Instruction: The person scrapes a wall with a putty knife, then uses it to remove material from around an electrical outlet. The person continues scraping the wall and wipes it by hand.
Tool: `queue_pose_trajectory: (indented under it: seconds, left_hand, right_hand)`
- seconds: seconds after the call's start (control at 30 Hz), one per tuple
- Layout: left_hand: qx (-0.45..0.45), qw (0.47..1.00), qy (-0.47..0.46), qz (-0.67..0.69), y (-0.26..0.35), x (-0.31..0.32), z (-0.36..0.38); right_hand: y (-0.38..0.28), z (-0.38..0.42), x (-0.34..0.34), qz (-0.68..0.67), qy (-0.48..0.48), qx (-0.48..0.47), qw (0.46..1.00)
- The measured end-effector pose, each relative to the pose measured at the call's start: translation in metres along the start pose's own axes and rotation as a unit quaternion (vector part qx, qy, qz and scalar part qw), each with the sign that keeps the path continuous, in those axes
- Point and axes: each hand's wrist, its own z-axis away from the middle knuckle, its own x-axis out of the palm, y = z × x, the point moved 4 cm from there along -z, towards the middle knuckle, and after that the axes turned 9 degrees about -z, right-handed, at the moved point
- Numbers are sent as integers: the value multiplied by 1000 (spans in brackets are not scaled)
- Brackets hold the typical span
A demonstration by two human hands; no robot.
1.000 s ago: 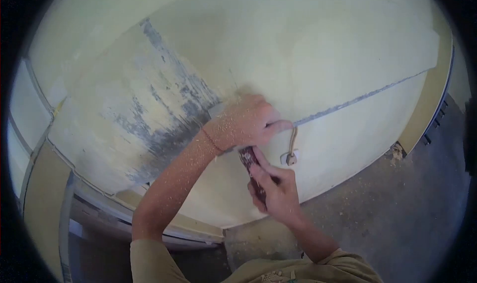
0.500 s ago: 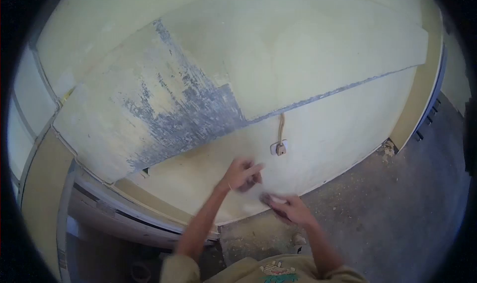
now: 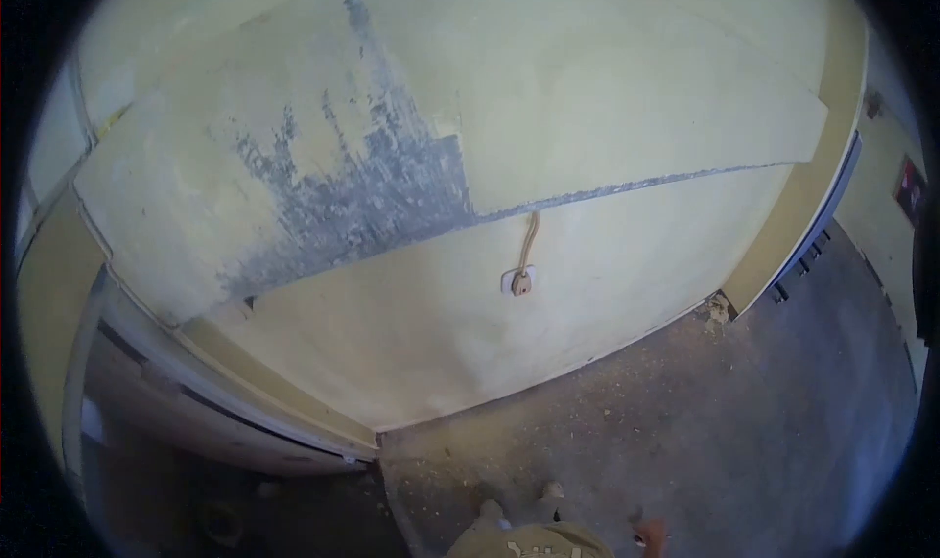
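Observation:
My right hand (image 3: 651, 535) shows at the bottom edge, low beside my body and over the floor. It is small and dark in the view, and its fingers are smeared, so I cannot tell whether it holds anything. My left hand is out of sight. In front of me stands a pale cream wall (image 3: 627, 88) with a large grey patch (image 3: 372, 186) where the paint is scraped off. Below the patch, a wall socket (image 3: 521, 282) with a plug in it has a beige cord (image 3: 532, 230) running upward.
Pale flakes lie scattered on the grey floor (image 3: 685, 421) along the wall's foot. A doorway (image 3: 176, 431) opens into a dark space at the lower left. On the right is a blue-edged panel (image 3: 822, 206) with dark pegs. My shoes (image 3: 551, 491) show below.
Both hands were raised together in front of the wall. My left hand has left the view, and my right has dropped low to the right. The view has turned rightward.

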Motion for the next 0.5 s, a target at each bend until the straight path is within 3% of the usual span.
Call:
queue_pose_trajectory:
  seconds: [0.03,0.1,0.17,0.23,0.27,0.37,0.43,0.47,0.5]
  left_hand:
    - [-31,999,-11,39,-16,15,6]
    - [-87,989,-26,116,-27,34,15]
    - [-140,970,-31,196,-36,54,18]
    - [-168,923,4,345,-22,64,-3]
    - [-169,876,41,450,1,58,-26]
    - [-133,871,70,467,54,67,-70]
    - [-157,767,-5,622,92,87,-77]
    - [-155,759,0,632,122,96,-63]
    - [-142,951,39,271,175,93,-26]
  right_hand:
    - [-72,31,-47,-250,-58,140,956]
    - [-110,5,-35,-362,-131,170,907]
    - [-161,-10,-49,-298,-158,75,938]
    - [-157,-67,-8,-206,-148,-35,967]
    - [-171,-69,-17,-202,-178,-49,962]
    - [-213,-53,-44,-235,-250,-62,937]
    - [-202,-65,-47,-207,-306,-77,926]
    - [-195,-72,-48,-190,-360,-83,910]
    - [-187,-77,-62,-181,-359,-94,911]
